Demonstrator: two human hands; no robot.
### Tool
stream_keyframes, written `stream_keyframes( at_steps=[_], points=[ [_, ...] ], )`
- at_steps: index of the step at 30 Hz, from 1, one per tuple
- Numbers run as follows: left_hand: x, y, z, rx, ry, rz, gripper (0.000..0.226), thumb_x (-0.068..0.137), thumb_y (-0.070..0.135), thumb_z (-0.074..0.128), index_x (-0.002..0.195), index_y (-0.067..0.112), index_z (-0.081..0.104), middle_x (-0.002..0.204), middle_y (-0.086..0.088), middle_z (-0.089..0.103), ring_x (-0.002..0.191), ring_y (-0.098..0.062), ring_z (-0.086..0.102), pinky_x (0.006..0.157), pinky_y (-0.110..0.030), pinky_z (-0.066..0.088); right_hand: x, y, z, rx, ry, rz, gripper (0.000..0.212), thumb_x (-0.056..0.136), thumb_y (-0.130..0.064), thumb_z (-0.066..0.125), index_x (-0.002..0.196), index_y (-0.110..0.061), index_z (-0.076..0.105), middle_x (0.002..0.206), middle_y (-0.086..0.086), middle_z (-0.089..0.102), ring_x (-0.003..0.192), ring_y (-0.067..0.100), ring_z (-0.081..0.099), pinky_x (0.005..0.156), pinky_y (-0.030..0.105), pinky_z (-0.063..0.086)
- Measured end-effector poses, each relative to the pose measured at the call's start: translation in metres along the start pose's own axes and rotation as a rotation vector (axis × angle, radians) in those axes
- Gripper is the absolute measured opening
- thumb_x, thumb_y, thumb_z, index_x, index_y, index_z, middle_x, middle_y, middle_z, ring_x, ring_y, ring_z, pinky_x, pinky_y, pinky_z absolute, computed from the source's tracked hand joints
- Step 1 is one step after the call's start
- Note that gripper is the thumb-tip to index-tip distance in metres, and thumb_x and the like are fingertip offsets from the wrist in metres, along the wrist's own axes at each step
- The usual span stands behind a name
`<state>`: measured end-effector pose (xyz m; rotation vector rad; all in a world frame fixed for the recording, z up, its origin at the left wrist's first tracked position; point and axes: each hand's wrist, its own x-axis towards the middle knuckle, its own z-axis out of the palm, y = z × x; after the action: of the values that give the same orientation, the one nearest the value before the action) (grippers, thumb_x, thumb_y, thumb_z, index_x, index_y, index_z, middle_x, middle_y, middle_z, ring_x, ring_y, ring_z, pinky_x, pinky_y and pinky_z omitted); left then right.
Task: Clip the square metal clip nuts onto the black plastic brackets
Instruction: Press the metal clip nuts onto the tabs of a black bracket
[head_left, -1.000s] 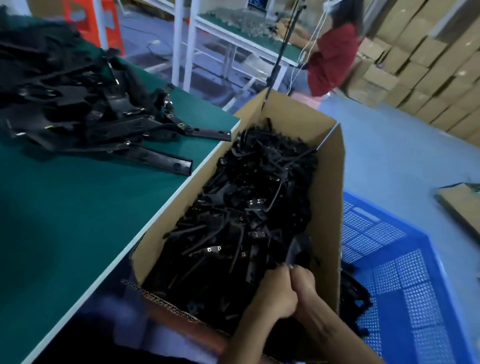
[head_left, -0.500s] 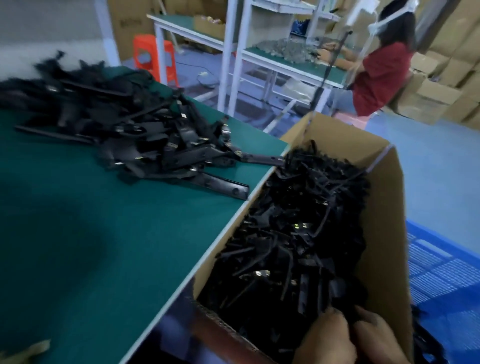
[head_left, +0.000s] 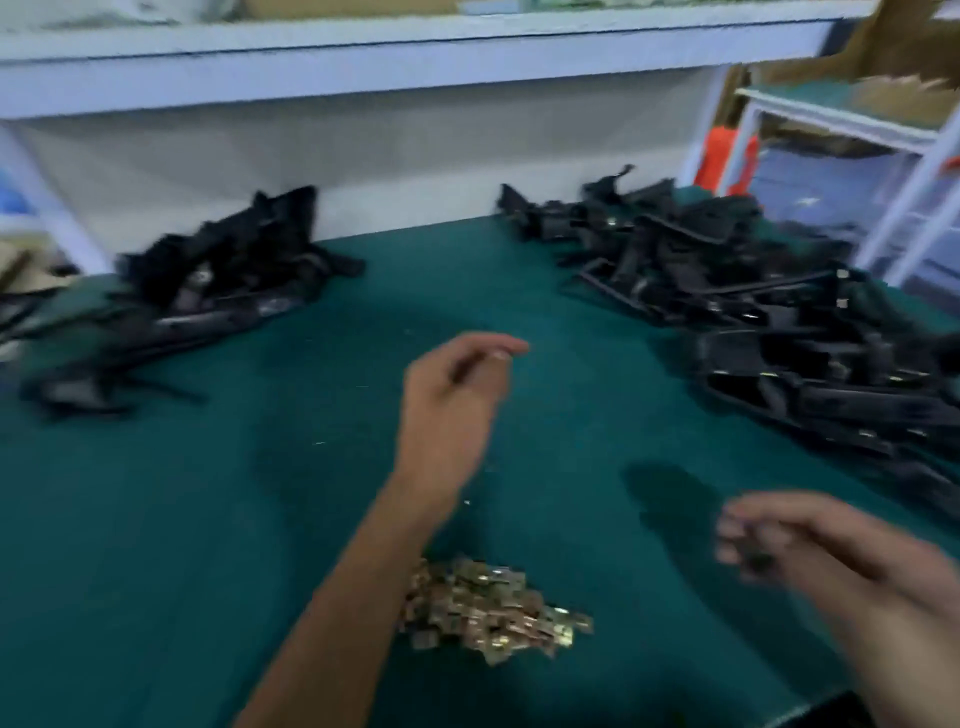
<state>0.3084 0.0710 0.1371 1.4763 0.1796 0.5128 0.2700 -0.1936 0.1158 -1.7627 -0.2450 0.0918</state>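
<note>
Lying on the green table (head_left: 156, 519), the clip nuts (head_left: 488, 610) are forming one loose brass-coloured heap near the front edge, touching the right side of the left forearm and sitting well behind the left hand (head_left: 452, 410), toward the wearer. The right hand (head_left: 810, 540) is hovering to the right of the heap, a little apart from it and slightly farther out over the table. Neither hand is touching the nuts.

The left hand is reaching out over the middle of the table with its fingers loosely curled, thumb and forefinger nearly meeting; whether anything is pinched there is impossible to tell. The right hand is blurred, fingers curled inward with something dark showing among them, too smeared to identify.

The heap is stretching its long axis left to right, tapering toward the right; single nuts are too blurred to say which way they are facing.

Brackets are lying in two black piles: the left pile (head_left: 208, 291) at the far left, the right pile (head_left: 779, 312) running along the right edge, its long pieces mostly lying crosswise. Both piles are sitting well apart from the hands.
</note>
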Motion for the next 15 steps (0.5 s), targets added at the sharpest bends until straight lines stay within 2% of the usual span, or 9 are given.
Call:
stream_keyframes(
  at_steps=[2,4,5,9,11,13,15],
  points=[
    [0.026,-0.023,-0.060,0.000,0.309,-0.012,0.026,0.099,0.004,0.049,0.082,0.012,0.067,0.051,0.011,0.040,0.047,-0.010,0.029,0.049,-0.024,0.023,0.039,-0.020,0.041,0.005,-0.114,-0.079,0.025,0.089,0.003,0.063,0.086,-0.014,0.080,0.085,0.012,0.076,0.072,0.022,0.073,0.066,0.021,0.057],
    [0.025,-0.045,-0.092,0.013,0.451,0.003,0.025,0.098,0.009,0.051,0.077,0.014,0.063,0.052,0.006,0.037,0.047,-0.015,0.026,0.049,-0.027,0.022,0.080,-0.036,0.092,-0.113,-0.284,-0.135,0.027,0.093,0.008,0.062,0.090,-0.013,0.078,0.084,0.006,0.076,0.070,0.013,0.069,0.067,0.017,0.053],
    [0.026,-0.052,-0.102,-0.009,0.485,-0.003,0.024,0.096,0.012,0.052,0.075,0.015,0.062,0.052,0.006,0.034,0.045,-0.015,0.024,0.048,-0.026,0.022,0.101,-0.039,0.117,-0.092,-0.340,-0.136,0.023,0.094,0.008,0.061,0.092,-0.010,0.076,0.083,0.004,0.076,0.069,0.011,0.068,0.067,0.018,0.053],
    [0.040,-0.061,-0.115,-0.106,0.517,-0.032,0.018,0.081,0.020,0.055,0.065,0.023,0.062,0.049,0.011,0.037,0.045,-0.012,0.027,0.050,-0.024,0.021,0.191,-0.052,0.218,-0.130,-0.385,-0.180,0.018,0.095,0.005,0.062,0.095,-0.010,0.072,0.094,0.017,0.075,0.074,0.016,0.068,0.069,0.026,0.053],
    [0.047,-0.061,-0.113,-0.138,0.519,-0.052,0.017,0.078,0.021,0.055,0.063,0.023,0.063,0.049,0.010,0.039,0.046,-0.012,0.027,0.051,-0.025,0.020,0.232,-0.049,0.272,-0.237,-0.408,-0.223,0.020,0.093,0.003,0.063,0.101,-0.013,0.073,0.100,0.012,0.076,0.083,0.021,0.071,0.081,0.032,0.055],
    [0.051,-0.064,-0.115,-0.140,0.514,-0.062,0.018,0.079,0.021,0.054,0.063,0.023,0.061,0.050,0.011,0.039,0.048,-0.012,0.028,0.051,-0.026,0.021,0.262,-0.049,0.323,-0.372,-0.458,-0.321,0.027,0.090,0.001,0.064,0.111,-0.013,0.075,0.110,0.004,0.075,0.092,0.019,0.071,0.092,0.033,0.055],
    [0.051,-0.064,-0.115,-0.117,0.498,-0.077,0.020,0.082,0.021,0.053,0.063,0.024,0.059,0.050,0.013,0.040,0.049,-0.010,0.031,0.050,-0.028,0.023,0.281,-0.048,0.368,-0.503,-0.529,-0.442,0.033,0.092,-0.008,0.067,0.124,-0.015,0.071,0.127,0.002,0.068,0.101,0.019,0.068,0.100,0.035,0.051]
  ],
)
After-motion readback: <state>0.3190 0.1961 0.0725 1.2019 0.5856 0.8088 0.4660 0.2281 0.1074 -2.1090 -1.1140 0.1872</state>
